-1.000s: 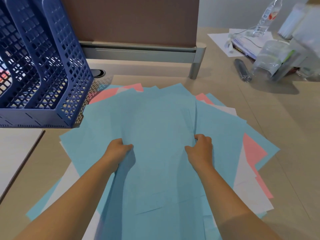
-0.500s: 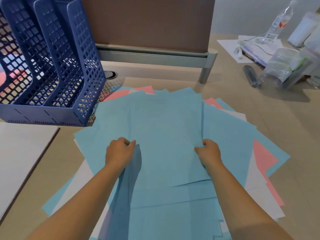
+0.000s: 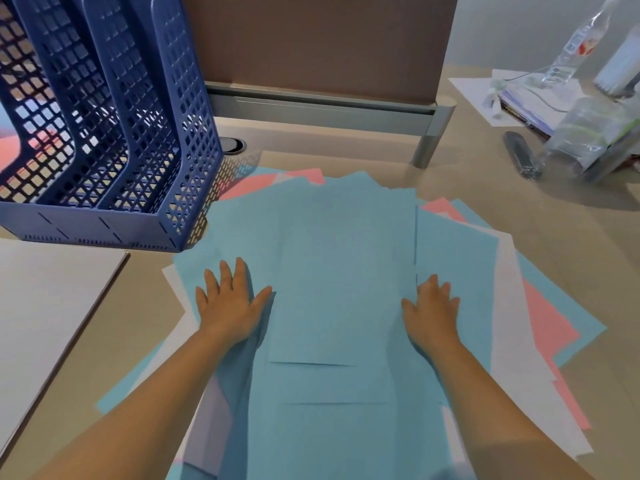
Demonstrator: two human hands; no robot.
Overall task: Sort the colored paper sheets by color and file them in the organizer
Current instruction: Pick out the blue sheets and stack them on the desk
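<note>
A loose pile of paper sheets covers the desk in front of me, with several blue sheets [image 3: 343, 271] on top. Pink sheets [image 3: 543, 323] and white sheets [image 3: 509, 368] stick out at the right, and more pink shows at the far edge. My left hand [image 3: 230, 303] lies flat with fingers spread on the blue paper, left of the top stack. My right hand [image 3: 433, 311] rests flat against the stack's right edge. The blue mesh organizer [image 3: 114, 140] stands at the back left; pink paper shows through its left slot.
A white board [image 3: 45, 313] lies at the left. A brown partition [image 3: 318, 46] with a grey rail backs the desk. Plastic bottles [image 3: 575, 39], papers, a clear bag and a dark pen-like object [image 3: 521, 157] crowd the back right corner.
Both hands have let go of the blue stack's edges and now lie flat with fingers straight. The left hand has shifted left. The view has tilted, bringing the organizer further into frame.
</note>
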